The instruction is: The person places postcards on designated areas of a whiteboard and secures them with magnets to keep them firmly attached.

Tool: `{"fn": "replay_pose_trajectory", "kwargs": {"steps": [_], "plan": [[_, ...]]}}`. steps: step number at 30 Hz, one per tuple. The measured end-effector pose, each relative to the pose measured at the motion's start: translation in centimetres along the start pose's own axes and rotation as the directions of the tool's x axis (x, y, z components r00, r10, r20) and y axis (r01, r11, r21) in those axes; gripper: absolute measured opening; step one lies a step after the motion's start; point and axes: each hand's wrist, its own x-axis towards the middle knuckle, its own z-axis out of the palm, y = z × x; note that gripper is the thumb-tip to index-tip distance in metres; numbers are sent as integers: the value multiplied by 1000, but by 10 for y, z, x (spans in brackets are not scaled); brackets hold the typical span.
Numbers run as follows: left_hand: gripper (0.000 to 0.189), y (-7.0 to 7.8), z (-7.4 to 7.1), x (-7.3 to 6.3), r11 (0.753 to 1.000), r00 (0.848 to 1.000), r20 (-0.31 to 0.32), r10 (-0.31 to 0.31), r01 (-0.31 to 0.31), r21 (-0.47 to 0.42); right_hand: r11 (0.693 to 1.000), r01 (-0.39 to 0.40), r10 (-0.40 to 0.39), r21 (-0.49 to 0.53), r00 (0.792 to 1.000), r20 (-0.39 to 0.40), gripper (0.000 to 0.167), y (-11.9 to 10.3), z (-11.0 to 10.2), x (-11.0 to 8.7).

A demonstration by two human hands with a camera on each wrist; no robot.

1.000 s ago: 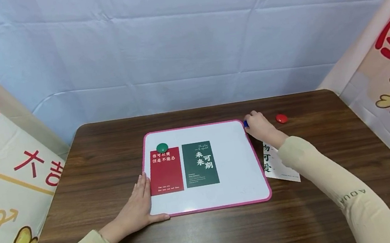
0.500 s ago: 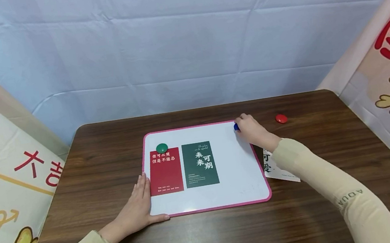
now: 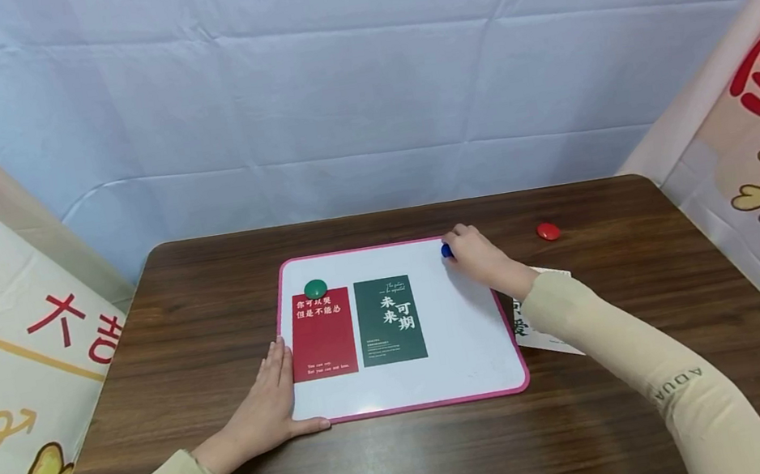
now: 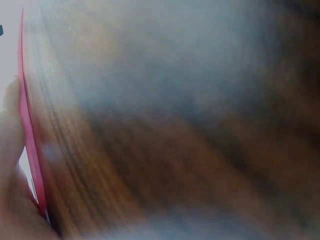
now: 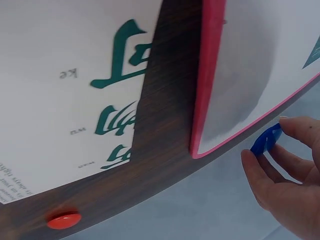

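Observation:
My right hand (image 3: pixel 479 255) pinches a round blue magnet (image 5: pixel 266 139) between thumb and fingertips, over the upper right part of a pink-framed whiteboard (image 3: pixel 467 355). At the board's lower left corner my left hand (image 3: pixel 266 410) rests with straight fingers along the side and thumb along the front edge. On the board lie a red card (image 3: pixel 325 343), with a round green magnet (image 3: pixel 316 288) at its top, and a dark green card (image 3: pixel 392 341) to its right. In the left wrist view, part of the left hand (image 4: pixel 10 150) touches the pink frame.
A white card (image 3: pixel 550 338) with dark lettering lies right of the board, partly hidden by the right forearm. Behind it on the brown wooden table (image 3: pixel 415 469) sits a round red magnet (image 3: pixel 548 231). Pale cloth (image 3: pixel 358 93) hangs beyond the table, with printed cloths at both sides.
My right hand has moved left with the blue magnet, from the board's right edge to over its upper right area. The left hand and the cards on the board stay put.

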Motion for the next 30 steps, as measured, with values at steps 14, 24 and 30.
{"fn": "replay_pose_trajectory", "kwargs": {"steps": [14,24,30], "plan": [[121,0,0,-1,1000,1000,-9,-1,1,-15,999,53,-53,-5,998,-17,31,-13,1,7],[120,0,-1,-1,1000,1000,-9,2,-3,-8,999,44,-45,-24,999,-10,30,-25,1,10],[121,-1,0,-1,1000,1000,-16,4,-4,-6,997,71,-71,18,997,-14,31,-30,3,11]]}}
